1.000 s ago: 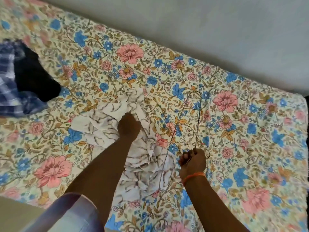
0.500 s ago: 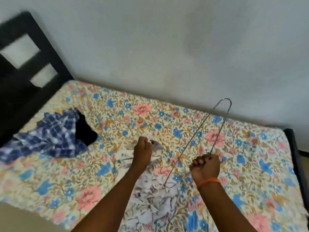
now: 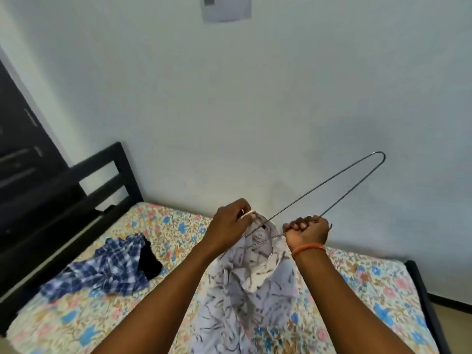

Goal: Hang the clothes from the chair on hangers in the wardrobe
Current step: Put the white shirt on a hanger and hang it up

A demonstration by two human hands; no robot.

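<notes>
Holding the white patterned shirt (image 3: 258,279) up above the bed (image 3: 84,325), the person pinches its collar with the left hand (image 3: 231,223), fingers curled tight on the fabric edge. The right hand (image 3: 307,232) is closed in a fist around the wire hanger (image 3: 329,186) near its hook end, and one hanger arm pokes into the neck opening while the other arm juts up and to the right against the wall.

The shirt looks light and limp; it drapes straight down and will slide or bunch if held anywhere but the collar or shoulder seam, so that is the sensible place to grip. The hanger looks thin and stiff, easy to steer but likely to snag cloth at its bent tips.

A blue checked shirt (image 3: 102,269) and a black garment (image 3: 149,261) lie in a heap on the bed to the left, well apart from the hands, seemingly waiting their turn.
</notes>
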